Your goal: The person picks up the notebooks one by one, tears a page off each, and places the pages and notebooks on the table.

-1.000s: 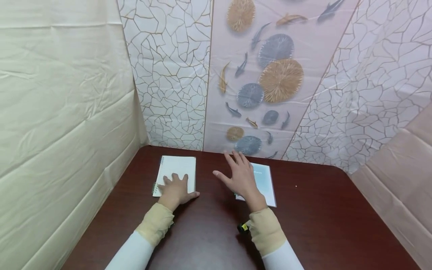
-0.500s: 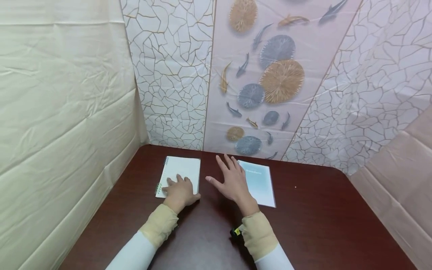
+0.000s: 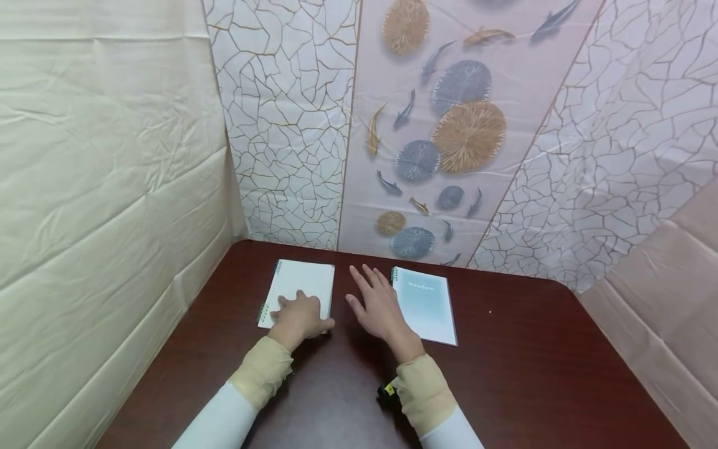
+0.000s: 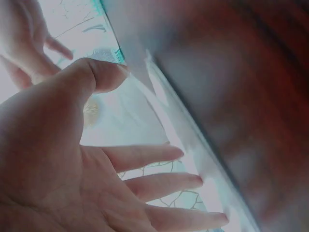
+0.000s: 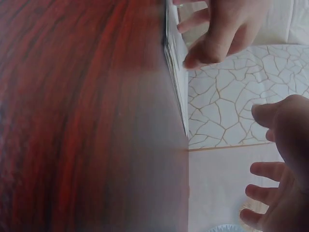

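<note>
In the head view a spiral notebook [image 3: 300,280] lies with a white lined page facing up, its green rings along the left side. My left hand [image 3: 300,315] rests on its lower part with fingers spread. The left wrist view has the thumb [image 4: 108,75] right at the page's edge, where the paper stands slightly raised, while the straight fingers [image 4: 164,183] reach over the page. My right hand [image 3: 378,308] hovers between the two notebooks, fingers spread and holding nothing. Beside it lies a second spiral notebook [image 3: 429,305], whose pale blue cover reads "freedom".
Both notebooks lie toward the back of a dark red-brown table [image 3: 533,362]. A patterned cloth [image 3: 280,156] hangs behind, with a beige cloth [image 3: 123,218] on the left. A small black and yellow object [image 3: 387,391] sits at the right wrist wrap.
My left hand and the notebook under it have shifted slightly right. My right hand has moved left, off the blue notebook and into the gap, uncovering its cover.
</note>
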{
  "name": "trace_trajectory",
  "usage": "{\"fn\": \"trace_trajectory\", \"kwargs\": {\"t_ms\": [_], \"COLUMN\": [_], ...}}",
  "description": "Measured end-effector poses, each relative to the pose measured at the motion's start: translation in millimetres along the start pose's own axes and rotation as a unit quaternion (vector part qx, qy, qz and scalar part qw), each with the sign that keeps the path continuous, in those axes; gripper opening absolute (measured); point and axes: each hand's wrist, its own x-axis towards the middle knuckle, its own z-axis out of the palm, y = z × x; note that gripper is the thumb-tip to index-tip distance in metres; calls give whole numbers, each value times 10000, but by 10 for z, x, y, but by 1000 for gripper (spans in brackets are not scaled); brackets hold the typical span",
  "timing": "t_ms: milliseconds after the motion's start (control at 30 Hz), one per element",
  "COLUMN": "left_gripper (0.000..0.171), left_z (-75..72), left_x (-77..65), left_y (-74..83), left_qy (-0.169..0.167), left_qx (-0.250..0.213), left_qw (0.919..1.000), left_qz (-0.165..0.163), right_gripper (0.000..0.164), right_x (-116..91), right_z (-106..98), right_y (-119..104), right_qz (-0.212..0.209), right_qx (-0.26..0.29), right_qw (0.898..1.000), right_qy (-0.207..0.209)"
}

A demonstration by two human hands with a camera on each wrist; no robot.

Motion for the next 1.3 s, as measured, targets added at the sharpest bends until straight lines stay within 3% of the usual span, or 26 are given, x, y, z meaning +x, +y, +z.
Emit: {"fn": "trace_trajectory", "kwargs": {"t_ms": [133,367,600,800,933,1100,1300], "left_gripper": [46,60,47,32,38,44,49], "left_z": [-61,-56,-39,-85,-154,-335,-494], "left_x": [-24,-51,-21,18,25,-21,-48], "left_y": [-25,-18,-57,-113,-129,-145,-201], "left_qy": [-85,-506,-146,103,121,191,495], "left_qx": [23,438,889,717,426,161,99], "left_qw": [9998,9972,9931,9920,9925,9932,9937], "left_qz": [190,325,752,1032,1136,1140,1001], "right_gripper": [63,59,60,66,68,63,61], "right_x": [10,-8,-32,-35,-57,-105,-125], "right_z": [45,68,88,141,143,148,150], "right_y": [-27,-107,-141,-211,-255,-324,-364], "right_qz": [-89,-173,-247,-166,-331,-651,-604], "right_qx": [-88,-114,7,-104,-164,-31,-71], "right_qw": [9999,9991,9987,9989,9937,9745,9649], "right_qy": [-47,-373,-436,-417,-1062,-2147,-2554]}}
